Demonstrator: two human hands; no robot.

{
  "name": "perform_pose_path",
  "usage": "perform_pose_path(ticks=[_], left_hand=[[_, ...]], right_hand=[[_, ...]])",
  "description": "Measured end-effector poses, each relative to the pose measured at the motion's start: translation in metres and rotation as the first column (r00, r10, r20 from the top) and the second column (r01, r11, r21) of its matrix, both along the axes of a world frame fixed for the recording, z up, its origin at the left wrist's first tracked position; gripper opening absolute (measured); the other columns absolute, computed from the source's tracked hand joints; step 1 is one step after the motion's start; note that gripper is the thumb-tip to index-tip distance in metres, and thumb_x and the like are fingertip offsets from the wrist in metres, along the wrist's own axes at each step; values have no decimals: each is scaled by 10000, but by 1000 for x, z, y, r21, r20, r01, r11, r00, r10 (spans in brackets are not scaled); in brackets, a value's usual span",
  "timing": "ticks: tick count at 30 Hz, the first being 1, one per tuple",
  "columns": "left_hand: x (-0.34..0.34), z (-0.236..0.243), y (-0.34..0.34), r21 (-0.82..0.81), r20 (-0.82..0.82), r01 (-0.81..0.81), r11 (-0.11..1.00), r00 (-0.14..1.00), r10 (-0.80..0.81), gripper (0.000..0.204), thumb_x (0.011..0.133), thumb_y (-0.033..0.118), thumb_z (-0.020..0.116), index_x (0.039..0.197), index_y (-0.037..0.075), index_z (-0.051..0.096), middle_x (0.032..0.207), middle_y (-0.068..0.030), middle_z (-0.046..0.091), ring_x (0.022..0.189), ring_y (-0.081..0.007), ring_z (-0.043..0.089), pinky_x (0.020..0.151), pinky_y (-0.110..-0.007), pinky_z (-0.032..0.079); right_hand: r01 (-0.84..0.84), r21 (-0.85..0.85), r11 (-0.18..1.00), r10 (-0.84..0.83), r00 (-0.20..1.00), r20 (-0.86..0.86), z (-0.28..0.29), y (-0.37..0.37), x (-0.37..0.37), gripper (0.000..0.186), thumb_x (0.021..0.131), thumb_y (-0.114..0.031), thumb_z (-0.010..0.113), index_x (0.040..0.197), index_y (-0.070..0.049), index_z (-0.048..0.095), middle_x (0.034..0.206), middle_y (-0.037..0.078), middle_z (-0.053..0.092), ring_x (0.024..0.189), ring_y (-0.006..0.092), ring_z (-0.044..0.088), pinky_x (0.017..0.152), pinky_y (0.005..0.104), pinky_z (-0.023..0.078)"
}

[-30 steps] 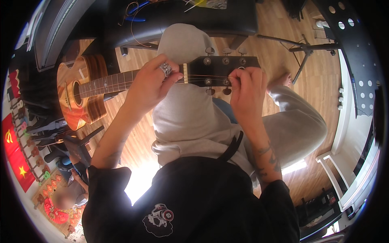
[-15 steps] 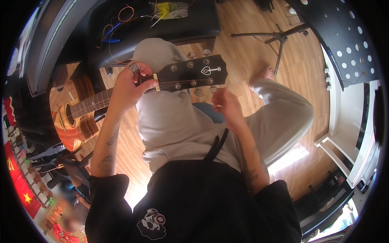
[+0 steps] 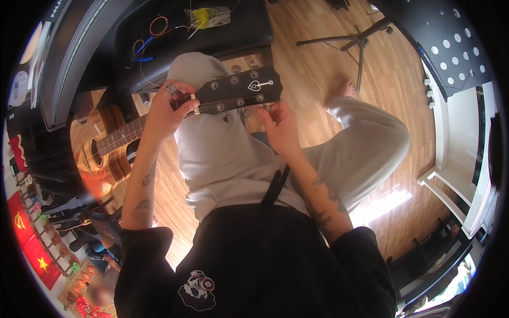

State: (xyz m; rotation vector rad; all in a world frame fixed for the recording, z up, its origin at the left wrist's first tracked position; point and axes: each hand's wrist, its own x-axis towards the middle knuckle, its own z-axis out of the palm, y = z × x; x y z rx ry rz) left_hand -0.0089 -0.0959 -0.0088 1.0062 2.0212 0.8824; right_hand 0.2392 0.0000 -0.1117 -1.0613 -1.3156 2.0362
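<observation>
The guitar (image 3: 122,135) is spanning the left thigh (image 3: 209,148), the left hand (image 3: 168,110) gripping its neck (image 3: 135,127), the right hand (image 3: 280,124) pinching a near tuning peg (image 3: 266,107). That stiff neck is seemingly offering the safest hold (the hollow body (image 3: 98,175) probably being fragile).

Glare whitens the floor (image 3: 383,206) (the rim falls black).
</observation>
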Motion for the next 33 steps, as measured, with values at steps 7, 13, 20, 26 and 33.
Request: perform_pose_path(ticks=[7,13,20,26,33], left_hand=[[3,0,-3,23,49,-14,1000,999,13,238,872,22,742,1076,62,626,872,34,493,802,-48,513,743,-197,457],[0,-3,-7,46,128,-37,998,991,31,263,868,60,760,1081,54,607,929,-5,579,833,-76,577,765,-237,490],[-8,-9,-8,137,-86,47,989,996,-35,228,803,125,808,947,16,668,928,-88,588,809,-190,668,718,-309,550],[-3,-8,-10,154,6,6,988,1000,-7,196,822,55,783,974,18,665,1005,-61,587,884,-158,646,764,-281,529],[4,5,-14,102,-57,-31,994,998,37,206,811,73,800,967,31,674,994,-65,596,892,-163,640,774,-292,523]], right_hand=[[-40,312,949,-28,977,211,20,6,6,327,1017,-350,592,860,-65,561,684,11,583,585,103,562,497,285,410],[-424,-773,471,-42,865,-500,13,9,14,401,1057,-497,426,907,-143,541,706,-39,450,574,83,405,461,219,272],[-137,522,842,-21,958,286,-15,-4,2,257,1003,-222,593,877,-6,649,664,86,584,604,172,558,552,363,426],[-350,-697,627,-22,886,-464,-6,8,13,370,1050,-428,490,1007,-79,606,652,-25,471,542,84,373,480,239,307],[-131,401,907,27,967,255,-17,-4,5,397,1062,-405,474,928,-54,602,662,-30,482,560,58,394,488,219,312]])
